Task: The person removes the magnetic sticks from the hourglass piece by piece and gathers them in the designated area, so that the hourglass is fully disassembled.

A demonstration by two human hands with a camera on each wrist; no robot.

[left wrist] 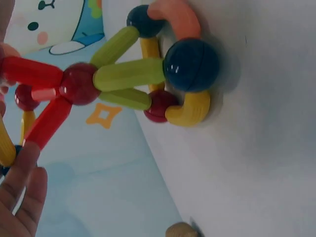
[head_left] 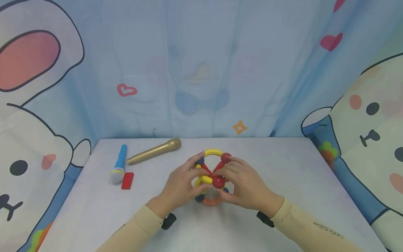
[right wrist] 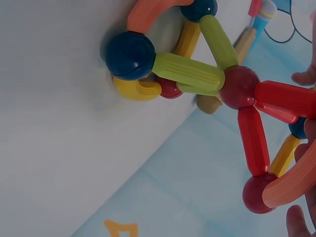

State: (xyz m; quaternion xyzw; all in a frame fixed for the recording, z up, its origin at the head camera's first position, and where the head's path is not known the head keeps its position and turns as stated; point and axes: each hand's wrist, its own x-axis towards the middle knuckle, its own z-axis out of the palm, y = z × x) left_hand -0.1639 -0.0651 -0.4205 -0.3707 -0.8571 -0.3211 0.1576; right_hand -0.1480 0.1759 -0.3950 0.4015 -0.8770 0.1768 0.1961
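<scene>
A ball-and-rod toy structure (head_left: 212,176) stands on the white table (head_left: 283,168), built of red, yellow, green and orange rods joined by red and blue balls. My left hand (head_left: 184,180) grips its left side, fingers curled round a yellow rod and a blue ball. My right hand (head_left: 240,180) holds its right side, fingers round the red balls. In the left wrist view a blue ball (left wrist: 191,64) and curved base pieces rest on the table, a red ball (left wrist: 79,84) joins green and red rods, and my fingers (left wrist: 22,192) touch a red rod. The right wrist view shows the same red ball (right wrist: 239,87).
A blue toy microphone (head_left: 119,164), a gold microphone (head_left: 154,151) and a small red block (head_left: 127,180) lie at the table's back left. Cartoon-printed cloth walls (head_left: 201,70) enclose the table at the back and both sides.
</scene>
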